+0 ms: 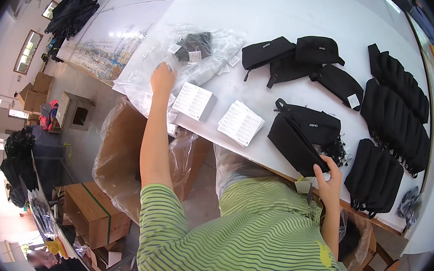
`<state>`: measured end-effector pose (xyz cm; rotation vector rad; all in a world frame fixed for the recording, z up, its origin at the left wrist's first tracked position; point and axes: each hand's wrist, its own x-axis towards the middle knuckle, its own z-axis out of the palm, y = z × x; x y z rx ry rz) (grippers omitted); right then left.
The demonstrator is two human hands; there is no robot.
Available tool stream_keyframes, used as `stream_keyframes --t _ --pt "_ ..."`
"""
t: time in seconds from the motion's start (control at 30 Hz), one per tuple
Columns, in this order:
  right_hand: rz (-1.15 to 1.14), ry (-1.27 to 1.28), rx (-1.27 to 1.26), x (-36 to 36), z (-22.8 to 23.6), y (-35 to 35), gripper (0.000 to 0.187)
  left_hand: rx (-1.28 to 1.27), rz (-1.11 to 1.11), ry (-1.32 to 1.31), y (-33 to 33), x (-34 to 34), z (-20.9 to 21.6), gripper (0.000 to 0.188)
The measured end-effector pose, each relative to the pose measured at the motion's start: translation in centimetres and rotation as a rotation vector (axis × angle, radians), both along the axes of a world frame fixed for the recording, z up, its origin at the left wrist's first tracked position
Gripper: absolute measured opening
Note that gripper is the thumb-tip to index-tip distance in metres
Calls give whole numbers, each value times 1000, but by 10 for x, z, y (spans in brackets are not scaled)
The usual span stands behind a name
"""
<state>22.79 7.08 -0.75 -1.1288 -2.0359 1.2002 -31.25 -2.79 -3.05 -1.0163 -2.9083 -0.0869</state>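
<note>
My left hand (163, 79) is closed at the edge of a heap of clear plastic bags (223, 42), its fingertips curled down into the film and partly hidden. One bag in the heap has a black pouch (195, 46) inside. My right hand (329, 179) grips the lower end of a black zip pouch (296, 146), which stands tilted at the table's near edge. Another black pouch (314, 124) with a pale printed mark lies against it. Between my hands sit a block of white printed cards (193, 101) and a fanned stack of cards (241, 122).
Several black pouches (269, 52) lie farther back on the white table (267, 5). Rows of black pouches (395, 113) line its right side. Below the left edge stands a plastic-lined carton (119, 150); another cardboard box (91, 213) is on the floor.
</note>
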Motion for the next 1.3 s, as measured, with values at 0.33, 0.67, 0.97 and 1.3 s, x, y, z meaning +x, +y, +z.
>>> stream_keyframes --t 0.33,0.67,0.97,1.3 --pt "26 12 65 -1 7 0 21 1056 205 242 13 11 39 42" --pt "28 63 2 4 4 -10 19 757 -443 -538 116 205 33 32" --pt "82 79 -64 15 -2 -12 23 642 -778 -377 104 245 15 31" --pt "98 132 -161 20 -6 -14 27 424 -1075 -395 20 340 33 22"
